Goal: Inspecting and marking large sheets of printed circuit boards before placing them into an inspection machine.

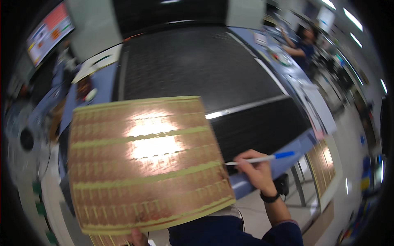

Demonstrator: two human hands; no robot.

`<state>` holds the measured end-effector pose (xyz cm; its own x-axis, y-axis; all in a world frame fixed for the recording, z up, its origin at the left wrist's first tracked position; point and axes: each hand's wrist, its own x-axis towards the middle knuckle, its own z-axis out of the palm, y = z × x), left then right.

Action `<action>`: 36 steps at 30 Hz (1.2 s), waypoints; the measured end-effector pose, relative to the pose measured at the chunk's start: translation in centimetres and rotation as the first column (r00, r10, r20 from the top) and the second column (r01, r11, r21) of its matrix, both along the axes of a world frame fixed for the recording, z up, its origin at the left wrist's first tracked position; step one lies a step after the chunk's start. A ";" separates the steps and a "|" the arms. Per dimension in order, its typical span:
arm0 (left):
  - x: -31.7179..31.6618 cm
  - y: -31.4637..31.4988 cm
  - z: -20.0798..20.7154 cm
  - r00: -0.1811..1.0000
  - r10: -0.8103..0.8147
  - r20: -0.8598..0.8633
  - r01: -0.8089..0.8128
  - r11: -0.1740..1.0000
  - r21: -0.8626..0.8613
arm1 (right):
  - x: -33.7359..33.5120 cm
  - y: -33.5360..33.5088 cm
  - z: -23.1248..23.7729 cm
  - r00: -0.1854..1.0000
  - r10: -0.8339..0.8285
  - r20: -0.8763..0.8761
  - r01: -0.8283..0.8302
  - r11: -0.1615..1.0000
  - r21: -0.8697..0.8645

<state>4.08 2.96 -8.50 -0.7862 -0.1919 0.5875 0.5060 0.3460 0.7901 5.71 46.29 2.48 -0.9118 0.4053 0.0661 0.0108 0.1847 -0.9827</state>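
Observation:
A large copper-coloured circuit board panel (pixel 102 172) with yellow-green stripes and rows of fine pattern is tilted up in front of me, glaring in the middle. My left hand (pixel 138 238) grips its lower edge; only part of that hand shows, the rest being behind the panel or out of the picture. Beside the panel's right edge, my right hand (pixel 257 172) is closed around a white pen (pixel 264 158) with a blue end. The pen's tip points at the panel's edge; whether it touches, I cannot tell.
Behind the panel lies a wide black work surface (pixel 184 69), framed by a blue tabletop (pixel 283 153). A sheet with a dark pen (pixel 101 60) lies at the left. Another copper panel (pixel 322 164) stands low at the right. A co-worker (pixel 303 45) is at the far right.

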 end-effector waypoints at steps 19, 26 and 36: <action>-4.5 2.5 2.0 0.991 -0.112 0.078 0.111 0.994 0.007 | -0.7 0.5 0.6 0.996 0.052 -0.079 -0.036 0.979 0.201; -4.5 2.5 2.6 0.988 -0.133 0.085 0.131 0.991 0.021 | -0.4 0.6 0.0 0.978 0.086 -0.190 -0.034 0.963 0.266; -2.6 2.0 3.9 0.977 -0.189 0.098 0.172 0.972 0.158 | -0.1 0.2 0.6 0.982 -0.009 -0.187 0.057 0.966 0.253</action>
